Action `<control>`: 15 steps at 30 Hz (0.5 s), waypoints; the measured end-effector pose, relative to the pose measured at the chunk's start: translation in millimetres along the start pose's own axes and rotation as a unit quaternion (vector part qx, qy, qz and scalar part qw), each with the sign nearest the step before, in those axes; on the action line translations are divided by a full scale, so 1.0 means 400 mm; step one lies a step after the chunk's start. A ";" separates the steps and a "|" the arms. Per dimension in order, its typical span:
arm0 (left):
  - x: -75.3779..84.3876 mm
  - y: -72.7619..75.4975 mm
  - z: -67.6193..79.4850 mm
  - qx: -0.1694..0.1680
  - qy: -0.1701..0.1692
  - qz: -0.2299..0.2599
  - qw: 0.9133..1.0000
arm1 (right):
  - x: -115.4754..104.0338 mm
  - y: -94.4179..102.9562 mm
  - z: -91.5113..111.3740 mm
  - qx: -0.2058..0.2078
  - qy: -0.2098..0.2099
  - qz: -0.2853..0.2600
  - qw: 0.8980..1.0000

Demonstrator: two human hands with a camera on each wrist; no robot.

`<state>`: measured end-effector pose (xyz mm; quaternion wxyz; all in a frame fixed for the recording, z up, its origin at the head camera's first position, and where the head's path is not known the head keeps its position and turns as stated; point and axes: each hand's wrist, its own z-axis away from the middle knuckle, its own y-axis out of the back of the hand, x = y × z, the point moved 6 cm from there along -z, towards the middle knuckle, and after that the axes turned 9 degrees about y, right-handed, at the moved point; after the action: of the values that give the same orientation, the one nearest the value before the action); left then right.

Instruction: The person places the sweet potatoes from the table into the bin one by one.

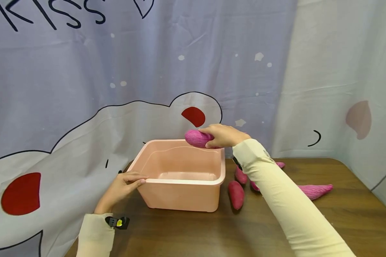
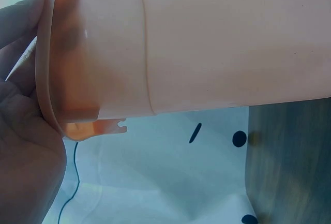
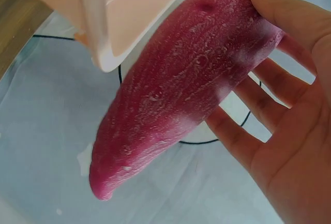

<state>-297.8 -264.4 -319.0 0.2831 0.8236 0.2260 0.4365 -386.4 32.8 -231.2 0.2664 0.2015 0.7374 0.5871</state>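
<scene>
My right hand [image 1: 226, 135] grips a purple sweet potato [image 1: 196, 138] just above the far right rim of a peach plastic bin [image 1: 183, 196]. Close up in the right wrist view, the long sweet potato [image 3: 170, 84] tapers to a blunt tip, with the thumb on one face and the fingers behind it. At the bin's near left corner, my left hand [image 1: 123, 187] holds the rim between thumb and fingers. That rim and the smooth side wall [image 2: 222, 43] fill much of the left wrist view. Inside the bin, the visible floor is bare.
Right of the bin lie more sweet potatoes: a smooth red one [image 1: 236, 194], another [image 1: 241, 175] behind it, and a ridged pink one [image 1: 315, 191], some partly hidden by my right sleeve. A printed curtain [image 1: 141, 71] hangs behind the brown wooden table [image 1: 180, 232].
</scene>
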 end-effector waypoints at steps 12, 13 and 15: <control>0.022 0.002 0.002 -0.003 0.000 0.010 1.000 | -0.039 -0.031 -0.073 0.008 0.002 0.010 1.000; 0.021 0.002 0.002 -0.002 0.000 0.011 1.000 | -0.043 -0.035 -0.080 0.007 0.001 0.008 1.000; 0.021 0.003 0.003 0.000 0.000 0.009 1.000 | -0.049 -0.045 -0.091 0.005 0.002 0.004 1.000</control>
<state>-292.5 -260.2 -313.9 0.2793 0.8257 0.2182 0.4388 -394.0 -10.8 -239.5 0.2618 0.2049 0.7402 0.5844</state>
